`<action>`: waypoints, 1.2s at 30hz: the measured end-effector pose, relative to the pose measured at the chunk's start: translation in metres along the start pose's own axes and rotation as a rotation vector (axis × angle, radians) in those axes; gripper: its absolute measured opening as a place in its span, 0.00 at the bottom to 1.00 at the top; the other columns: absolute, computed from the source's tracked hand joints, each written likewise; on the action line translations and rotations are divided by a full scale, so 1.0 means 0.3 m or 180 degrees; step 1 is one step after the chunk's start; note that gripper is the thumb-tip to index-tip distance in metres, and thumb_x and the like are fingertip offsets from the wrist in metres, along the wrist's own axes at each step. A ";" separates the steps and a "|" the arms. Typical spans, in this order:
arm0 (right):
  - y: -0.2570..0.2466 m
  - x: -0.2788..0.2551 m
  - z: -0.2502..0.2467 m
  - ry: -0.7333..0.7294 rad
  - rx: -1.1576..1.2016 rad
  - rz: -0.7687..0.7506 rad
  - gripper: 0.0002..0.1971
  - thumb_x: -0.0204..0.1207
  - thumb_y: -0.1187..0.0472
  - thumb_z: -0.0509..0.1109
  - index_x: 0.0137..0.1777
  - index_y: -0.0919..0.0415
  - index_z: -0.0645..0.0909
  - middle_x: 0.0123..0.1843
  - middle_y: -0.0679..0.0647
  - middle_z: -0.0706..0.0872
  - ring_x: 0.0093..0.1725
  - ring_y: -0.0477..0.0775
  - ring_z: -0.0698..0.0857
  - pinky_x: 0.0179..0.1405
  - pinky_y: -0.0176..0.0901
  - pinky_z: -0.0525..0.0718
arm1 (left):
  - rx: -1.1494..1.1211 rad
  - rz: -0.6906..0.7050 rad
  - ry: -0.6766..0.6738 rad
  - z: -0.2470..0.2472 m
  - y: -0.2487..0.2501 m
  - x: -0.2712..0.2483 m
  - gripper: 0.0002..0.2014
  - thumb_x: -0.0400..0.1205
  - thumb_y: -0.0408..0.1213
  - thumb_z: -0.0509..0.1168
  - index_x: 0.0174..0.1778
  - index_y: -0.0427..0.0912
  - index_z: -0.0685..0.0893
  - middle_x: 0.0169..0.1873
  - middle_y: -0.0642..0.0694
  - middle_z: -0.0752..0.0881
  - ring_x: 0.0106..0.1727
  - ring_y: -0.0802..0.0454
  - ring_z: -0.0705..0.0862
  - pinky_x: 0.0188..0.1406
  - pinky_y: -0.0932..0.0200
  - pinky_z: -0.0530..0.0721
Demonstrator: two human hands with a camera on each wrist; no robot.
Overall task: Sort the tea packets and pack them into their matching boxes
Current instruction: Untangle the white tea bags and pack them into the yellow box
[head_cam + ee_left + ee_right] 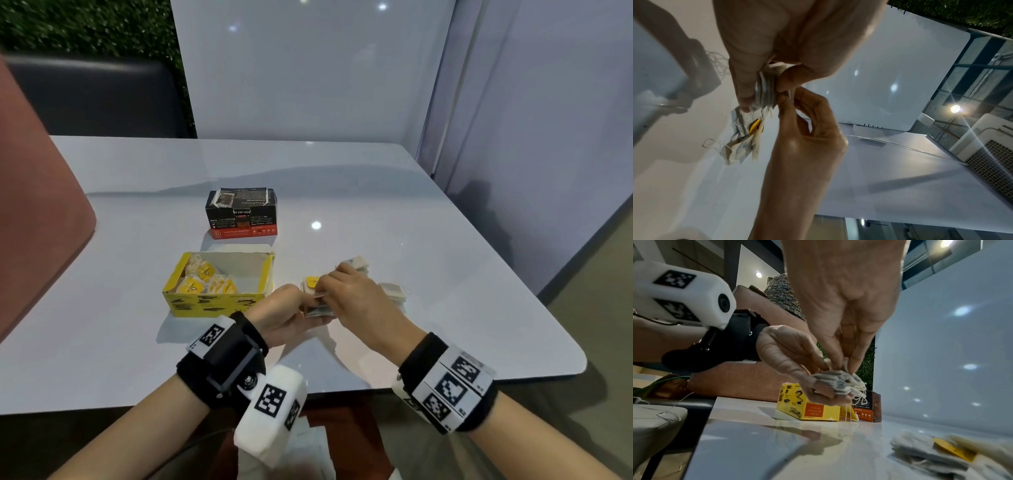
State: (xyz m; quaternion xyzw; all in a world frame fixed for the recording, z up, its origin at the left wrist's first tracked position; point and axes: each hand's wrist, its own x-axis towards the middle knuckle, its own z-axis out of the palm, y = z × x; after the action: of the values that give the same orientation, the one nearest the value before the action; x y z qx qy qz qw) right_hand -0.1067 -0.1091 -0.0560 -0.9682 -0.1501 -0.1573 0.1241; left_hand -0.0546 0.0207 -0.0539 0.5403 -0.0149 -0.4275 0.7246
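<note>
A: What is seen from the head camera?

B: A small stack of tea bags (317, 310) is held above the white table (445, 274), gripped in the curled fingers of the left hand (284, 317). Its top is pinched by the right hand (352, 298). The open yellow box (219, 284) is placed just left of the hands, with yellow-tagged tea bags (205, 279) lying inside. The black and red box (241, 214) is set behind it (closed, as far as can be told). Loose tea bags (392, 291) are spread on the table beyond the right hand, one yellow tag (312, 281) among them.

A: And from the left wrist?

B: The stack (765, 92) is clamped between the left thumb and fingers (742, 84). The right hand's fingertips (784, 99) are closed on its edge. More bags (744, 138) are seen lying on the table below.

A: From the right wrist?

B: The stack (838, 382) is shown cupped in the left hand (797, 363) and pinched from above by the right hand's fingertips (853, 365), strings dangling. The yellow box (809, 407) and the dark box (869, 407) are seen behind; loose bags (931, 456) lie blurred in front.
</note>
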 end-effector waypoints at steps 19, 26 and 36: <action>0.071 0.100 -0.087 -0.1131 0.1686 0.1294 0.18 0.71 0.64 0.76 0.62 0.59 0.81 0.55 0.56 0.85 0.41 0.55 0.87 0.34 0.31 0.85 | 0.0415 0.0052 -0.0116 0.000 -0.004 -0.016 0.21 0.77 0.10 0.42 0.46 0.27 0.79 0.49 0.34 0.82 0.52 0.44 0.83 0.50 0.63 0.84; 0.073 0.109 -0.076 -0.1243 0.1630 0.1297 0.17 0.72 0.68 0.74 0.60 0.61 0.80 0.52 0.58 0.84 0.29 0.46 0.84 0.29 0.30 0.83 | 0.0220 -0.0032 -0.0231 0.009 -0.003 -0.018 0.11 0.82 0.22 0.55 0.57 0.28 0.78 0.54 0.33 0.81 0.58 0.41 0.80 0.64 0.54 0.78; 0.054 0.155 -0.129 -0.2236 0.1422 0.1458 0.27 0.73 0.50 0.74 0.70 0.53 0.70 0.62 0.57 0.83 0.44 0.55 0.87 0.57 0.50 0.85 | 0.1342 0.0345 -0.0122 -0.003 0.000 -0.040 0.12 0.83 0.19 0.53 0.43 0.35 0.79 0.44 0.40 0.81 0.48 0.50 0.80 0.47 0.69 0.83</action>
State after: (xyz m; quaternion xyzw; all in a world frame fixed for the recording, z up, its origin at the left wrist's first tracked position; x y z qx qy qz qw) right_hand -0.0695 -0.1235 -0.0078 -0.9206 0.0042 0.2472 0.3024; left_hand -0.0619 0.0290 -0.0489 0.6701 -0.1468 -0.3855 0.6171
